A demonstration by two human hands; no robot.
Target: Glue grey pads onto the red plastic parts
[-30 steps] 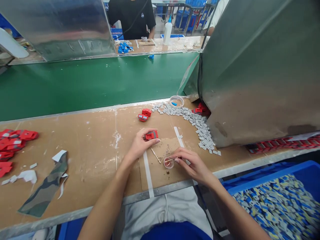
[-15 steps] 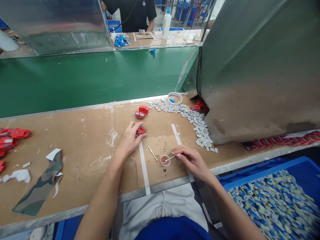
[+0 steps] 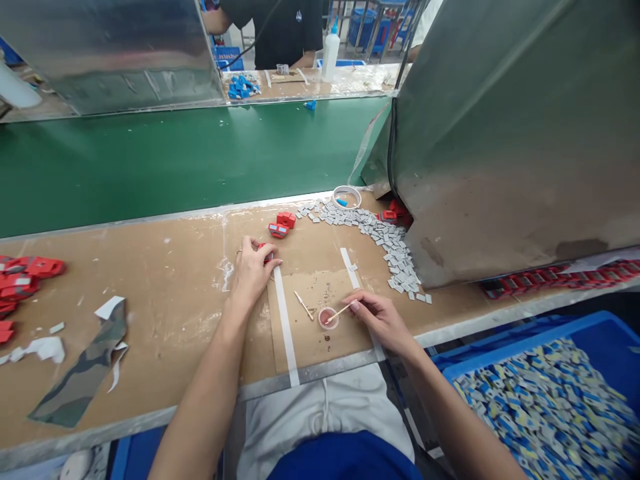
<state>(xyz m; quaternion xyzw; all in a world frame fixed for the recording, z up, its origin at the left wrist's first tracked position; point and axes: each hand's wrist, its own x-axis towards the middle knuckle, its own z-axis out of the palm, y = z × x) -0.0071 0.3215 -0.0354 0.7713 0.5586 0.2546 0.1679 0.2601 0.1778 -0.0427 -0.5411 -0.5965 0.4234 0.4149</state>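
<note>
**Bench, head view**

Left hand (image 3: 253, 270) closed over a red part (image 3: 266, 251) on the brown worktop (image 3: 175, 287) — part mostly hidden. Right hand (image 3: 380, 319) pinches a thin stick (image 3: 339, 313), its tip in a small round cup (image 3: 328, 318). Second stick (image 3: 303, 305) lies just beside the cup. Two red parts (image 3: 281, 225) farther back, grey chips (image 3: 385, 243) curving right. Blue bin (image 3: 540, 393) at lower right — full of small pieces.

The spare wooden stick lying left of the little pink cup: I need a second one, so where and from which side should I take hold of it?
Pinch the spare stick at its far, upper-left end, coming from above. It lies flat and slanted on the board, and its near end sits close to the pink cup, where the right hand already dips another stick.
</note>
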